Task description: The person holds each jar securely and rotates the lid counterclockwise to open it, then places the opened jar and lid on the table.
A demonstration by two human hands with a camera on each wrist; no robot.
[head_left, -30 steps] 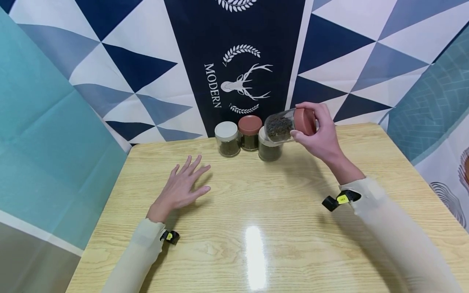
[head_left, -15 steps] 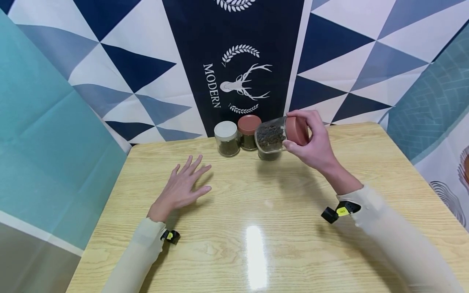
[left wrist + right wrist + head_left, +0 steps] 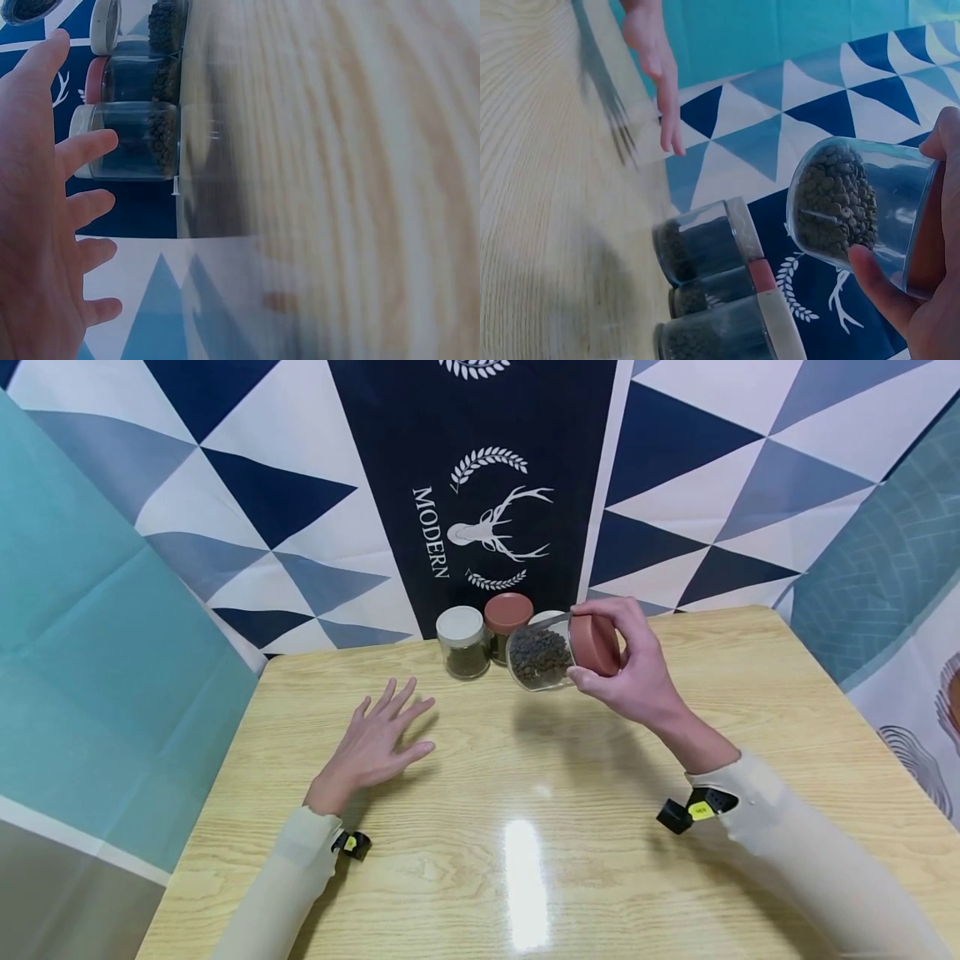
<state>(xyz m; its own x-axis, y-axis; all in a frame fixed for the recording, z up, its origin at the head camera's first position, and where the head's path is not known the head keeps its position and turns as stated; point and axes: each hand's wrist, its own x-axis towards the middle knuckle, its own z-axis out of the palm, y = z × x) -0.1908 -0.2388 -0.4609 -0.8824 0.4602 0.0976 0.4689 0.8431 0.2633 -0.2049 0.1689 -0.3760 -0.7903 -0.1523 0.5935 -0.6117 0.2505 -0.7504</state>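
My right hand grips a glass jar by its reddish-brown lid, holding it tilted on its side above the table. Dark, bean-like pieces fill part of that jar, as the right wrist view shows. Behind it, three jars stand in a row at the back: a white-lidded jar, a red-lidded jar, and a second white-lidded jar that the held jar mostly hides in the head view. Over the table on the left, my left hand has its fingers spread and holds nothing.
The wooden table meets a patterned cloth backdrop at its back edge, right behind the jars. A teal cloth hangs along the left side. Another patterned cloth borders the right.
My right hand has brought the held jar left and nearer to me, so it now covers most of the right-hand white-lidded jar. My left hand has hardly moved.
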